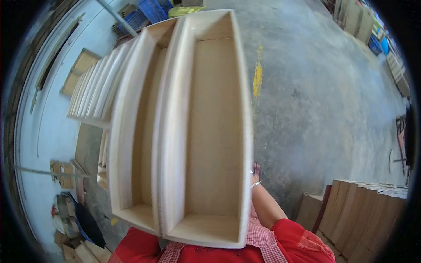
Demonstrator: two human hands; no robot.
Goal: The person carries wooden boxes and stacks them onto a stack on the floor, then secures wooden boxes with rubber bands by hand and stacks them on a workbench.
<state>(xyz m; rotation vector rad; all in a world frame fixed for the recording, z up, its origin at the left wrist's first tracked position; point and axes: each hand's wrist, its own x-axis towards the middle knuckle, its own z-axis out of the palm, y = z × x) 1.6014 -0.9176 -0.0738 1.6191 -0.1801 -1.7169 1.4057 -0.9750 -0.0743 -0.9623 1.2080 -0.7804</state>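
Two long, shallow, open wooden boxes fill the middle of the head view side by side, pale and unpainted: a wider right box (212, 127) and a narrower-looking left box (147, 131). They are raised in front of my body and touch along their long walls. At the right box's outer edge, my right hand (255, 177) shows only in part, against the box, with a bracelet at the wrist; most of its fingers are hidden behind the wood. My left hand is out of sight. Both boxes look empty inside.
A stack of similar pale boxes (98, 90) stands at the left by a light wall. Stacked wooden boards (357, 212) are at the lower right. Blue crates (151, 11) lie beyond the boxes. Grey concrete floor (307, 101) with a yellow mark extends rightward.
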